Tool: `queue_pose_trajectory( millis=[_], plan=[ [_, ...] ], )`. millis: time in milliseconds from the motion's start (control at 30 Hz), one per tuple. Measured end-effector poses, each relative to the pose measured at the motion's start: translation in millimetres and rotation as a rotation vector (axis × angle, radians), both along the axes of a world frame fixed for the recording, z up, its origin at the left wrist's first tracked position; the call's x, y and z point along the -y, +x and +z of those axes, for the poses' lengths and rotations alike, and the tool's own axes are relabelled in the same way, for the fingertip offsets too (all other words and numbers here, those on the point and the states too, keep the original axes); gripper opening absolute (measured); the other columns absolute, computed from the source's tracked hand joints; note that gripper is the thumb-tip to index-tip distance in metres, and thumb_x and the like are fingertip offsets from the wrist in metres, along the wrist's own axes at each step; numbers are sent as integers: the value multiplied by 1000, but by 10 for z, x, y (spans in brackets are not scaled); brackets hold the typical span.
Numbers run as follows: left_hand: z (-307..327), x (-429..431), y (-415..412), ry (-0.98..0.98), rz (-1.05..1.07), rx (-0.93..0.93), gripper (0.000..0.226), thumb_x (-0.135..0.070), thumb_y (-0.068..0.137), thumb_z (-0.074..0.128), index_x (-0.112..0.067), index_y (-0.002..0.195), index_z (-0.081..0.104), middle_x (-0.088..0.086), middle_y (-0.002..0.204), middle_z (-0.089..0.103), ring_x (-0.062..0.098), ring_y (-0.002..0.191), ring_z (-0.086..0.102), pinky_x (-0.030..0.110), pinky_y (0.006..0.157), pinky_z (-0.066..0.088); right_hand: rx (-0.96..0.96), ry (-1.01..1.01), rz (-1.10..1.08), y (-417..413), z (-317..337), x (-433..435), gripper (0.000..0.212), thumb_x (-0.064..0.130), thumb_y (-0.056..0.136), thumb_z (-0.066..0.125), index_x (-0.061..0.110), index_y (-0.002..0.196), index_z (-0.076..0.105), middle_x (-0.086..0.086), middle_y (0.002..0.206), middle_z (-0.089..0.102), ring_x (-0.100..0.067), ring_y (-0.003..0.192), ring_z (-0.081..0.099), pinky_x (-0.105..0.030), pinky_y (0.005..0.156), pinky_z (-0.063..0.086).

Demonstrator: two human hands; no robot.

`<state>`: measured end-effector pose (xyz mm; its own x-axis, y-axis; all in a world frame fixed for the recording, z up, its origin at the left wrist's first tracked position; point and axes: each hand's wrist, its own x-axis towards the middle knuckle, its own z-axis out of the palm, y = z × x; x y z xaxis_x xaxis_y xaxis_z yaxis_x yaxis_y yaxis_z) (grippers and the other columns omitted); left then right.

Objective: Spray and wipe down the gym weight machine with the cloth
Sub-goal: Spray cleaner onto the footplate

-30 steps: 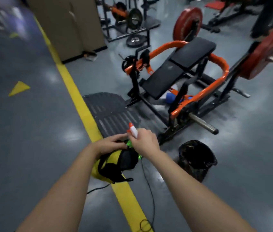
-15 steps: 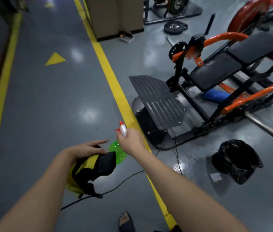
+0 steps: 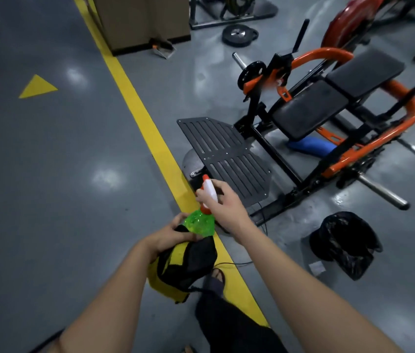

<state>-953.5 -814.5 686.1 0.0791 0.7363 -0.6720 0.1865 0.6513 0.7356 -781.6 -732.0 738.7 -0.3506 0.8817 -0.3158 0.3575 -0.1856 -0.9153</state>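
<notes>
Both hands are full: our right hand grips the spray bottle by its neck, probably light and slick. Our left hand bunches the soft cloth. The weight machine stands just ahead.

grey glossy floor | yellow line | yellow triangle | brown pillar | black bin bag

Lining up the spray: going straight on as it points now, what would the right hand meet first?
Probably only floor: the right hand, gripping the spray bottle, points up-left, past the footplate toward the yellow floor line. Depth is unclear.
</notes>
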Motion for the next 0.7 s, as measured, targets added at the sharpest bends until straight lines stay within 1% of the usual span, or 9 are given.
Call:
queue_pose_trajectory(
  millis=[67, 133, 200, 300, 367, 433, 500, 600, 700],
  plan=[
    [-123, -386, -208, 12, -29, 19, 78, -43, 67, 90, -47, 134, 50, -3, 137, 61, 12, 121, 61, 36, 108, 48, -86, 10, 136, -31, -100, -401, 43, 48, 84, 81, 28, 118, 64, 1, 103, 74, -17, 99, 69, -38, 93, 58],
    [-170, -713, -398, 28, -115, 28, 91, -49, 62, 90, -50, 141, 47, -12, 144, 56, 7, 132, 52, 34, 116, 39, -113, -17, 213, -115, -196, -697, 56, 50, 77, 87, 34, 124, 61, 3, 98, 72, -21, 100, 68, -36, 93, 55],
    [-147, -1077, -572, -9, -177, 11, 101, -53, 57, 91, -45, 147, 46, -16, 146, 55, 4, 135, 49, 29, 116, 36, -157, -100, 194, -287, -347, -1009, 62, 48, 75, 89, 43, 130, 60, 4, 88, 64, -19, 90, 63, -35, 90, 53],
    [-65, -1627, -780, -40, -209, -6, 119, -66, 47, 93, -35, 152, 45, -16, 146, 55, 3, 134, 49, 30, 118, 33, -188, -88, -72, -639, -407, -1404, 29, 29, 91, 76, 28, 117, 64, 2, 92, 60, -12, 86, 60, -30, 79, 48],
    [-19, -1976, -863, -56, -210, -26, 108, -57, 61, 93, -38, 154, 41, -15, 151, 48, 7, 140, 43, 31, 120, 31, -132, -77, -246, -797, -408, -1668, 15, 21, 94, 60, 24, 108, 64, 2, 103, 68, -12, 96, 65, -29, 77, 46],
    [-17, -2344, -927, -36, -240, -78, 96, -44, 78, 87, -43, 157, 33, -16, 153, 35, 7, 146, 28, 27, 116, 26, -117, -135, -395, -905, -399, -1975, 20, 21, 94, 54, 27, 107, 68, 5, 104, 72, -12, 103, 68, -24, 75, 45],
    [-40, -2686, -978, 9, -251, -105, 95, -40, 82, 85, -39, 159, 29, -9, 159, 30, 12, 151, 22, 25, 110, 25, -106, -225, -541, -922, -399, -2245, 21, 22, 97, 54, 26, 110, 70, 9, 97, 69, -13, 99, 66, -22, 71, 39],
    [-149, -3219, -1174, 2, -270, -136, 77, -41, 83, 84, -32, 150, 48, -3, 158, 39, 18, 149, 30, 26, 110, 29, -40, -360, -659, -896, -518, -2675, 23, 15, 94, 55, 28, 104, 71, 12, 98, 64, -9, 93, 60, -33, 78, 39],
    [-259, -3763, -1478, 17, -161, -120, 50, -38, 85, 82, -30, 132, 66, -7, 144, 52, 13, 137, 44, 31, 113, 36, 25, -383, -644, -952, -680, -3038, 20, 16, 89, 59, 21, 102, 75, 0, 102, 73, -14, 86, 62, -34, 79, 48]
  ],
)
